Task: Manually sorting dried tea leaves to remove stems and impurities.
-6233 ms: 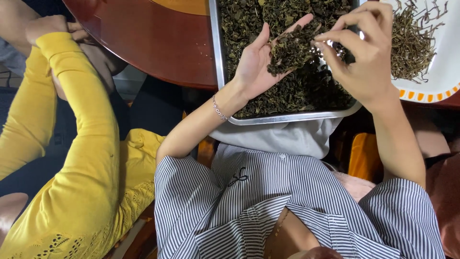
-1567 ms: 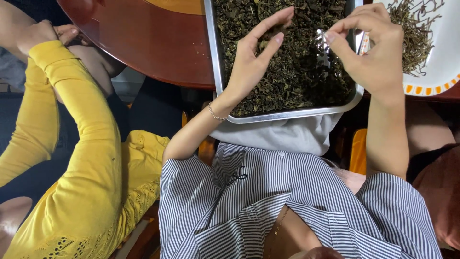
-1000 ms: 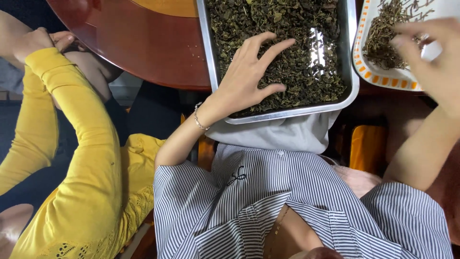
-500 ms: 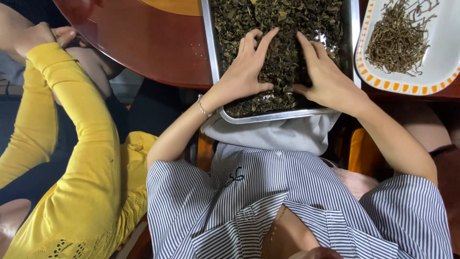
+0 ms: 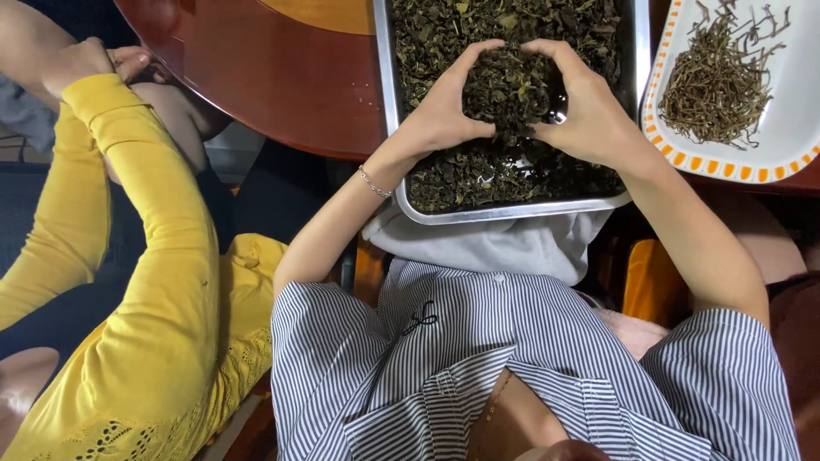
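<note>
Left hand [image 5: 440, 115] and right hand [image 5: 585, 111], fingers curled, cup heap of dried tea leaves [image 5: 512, 85] over steel tray [image 5: 512, 209].

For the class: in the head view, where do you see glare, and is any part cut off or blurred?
Head view: glare sits on the metal tray rim and on bare tray floor by the right hand; the left hand and dried leaves are sharp; the stem plate is cropped at the right edge.

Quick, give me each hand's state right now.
Left hand: cupped around a heap of dried leaves.
Right hand: cupped around the same heap.
</note>
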